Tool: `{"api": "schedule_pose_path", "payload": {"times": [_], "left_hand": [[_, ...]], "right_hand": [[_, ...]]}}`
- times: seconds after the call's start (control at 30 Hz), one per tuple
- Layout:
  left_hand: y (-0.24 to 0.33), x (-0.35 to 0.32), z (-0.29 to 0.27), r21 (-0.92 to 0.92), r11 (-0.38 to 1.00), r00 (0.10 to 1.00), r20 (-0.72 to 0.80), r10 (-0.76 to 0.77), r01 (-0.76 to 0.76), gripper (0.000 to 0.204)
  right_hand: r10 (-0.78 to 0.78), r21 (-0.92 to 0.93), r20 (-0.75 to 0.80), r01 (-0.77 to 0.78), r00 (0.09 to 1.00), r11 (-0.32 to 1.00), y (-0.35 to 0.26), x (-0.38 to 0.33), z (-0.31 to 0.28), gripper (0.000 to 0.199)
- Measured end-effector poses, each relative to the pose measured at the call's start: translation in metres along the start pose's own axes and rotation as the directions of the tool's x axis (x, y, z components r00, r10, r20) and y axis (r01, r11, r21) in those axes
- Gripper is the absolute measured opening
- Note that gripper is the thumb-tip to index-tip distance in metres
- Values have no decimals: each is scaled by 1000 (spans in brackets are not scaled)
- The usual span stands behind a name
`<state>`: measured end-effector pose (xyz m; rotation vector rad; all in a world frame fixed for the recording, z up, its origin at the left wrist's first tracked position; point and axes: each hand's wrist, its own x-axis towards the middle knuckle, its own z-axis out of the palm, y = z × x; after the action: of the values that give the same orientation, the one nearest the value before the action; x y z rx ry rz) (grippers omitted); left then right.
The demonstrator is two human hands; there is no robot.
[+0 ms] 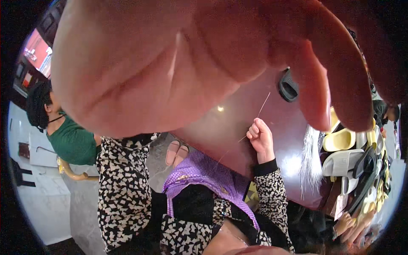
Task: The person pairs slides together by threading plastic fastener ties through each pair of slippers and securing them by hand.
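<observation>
My left hand (148,80) is raised very close to the camera and fills the top of the view. Its palm shows, with the fingers apart and bending down toward the right; nothing is seen in it. My right hand (261,135), in a black-and-white patterned sleeve, is closed in a pinch over the dark red table. A thin pale strand (264,104) passes through its fingers, sticking out above and below them. Right of this hand, a bundle of similar thin white strands (312,159) lies on the table (280,114).
Yellow slippers (338,140) and grey slippers (340,162) pile up at the right; a dark slipper (288,87) lies farther back. Another person's hands (344,223) are at the lower right. A person in green (74,142) is at the left. Pink slippers (173,152) are on the floor.
</observation>
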<state>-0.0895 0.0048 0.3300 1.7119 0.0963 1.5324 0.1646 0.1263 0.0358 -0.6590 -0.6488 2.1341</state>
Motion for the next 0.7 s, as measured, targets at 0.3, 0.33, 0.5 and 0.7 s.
{"api": "schedule_pose_path", "payload": {"times": [0.3,0.33,0.5,0.7], "left_hand": [[0,-12,-6,-37,976,975,-47,-217,216,56],[-7,-14,-12,-72,968,969,-42,-242,239,56],[-30,-16,-23,-124,946,953,-9,-301,298,59],[-97,-133,-23,292,768,649,-733,-204,570,21]], "right_hand": [[14,-5,-22,-14,1000,1000,-7,-1,13,12],[-26,-35,-39,25,999,999,-7,-3,9,12],[-19,25,3,19,1000,1000,-8,5,-8,13],[4,-17,5,-4,1000,1000,-3,1,20,13]]}}
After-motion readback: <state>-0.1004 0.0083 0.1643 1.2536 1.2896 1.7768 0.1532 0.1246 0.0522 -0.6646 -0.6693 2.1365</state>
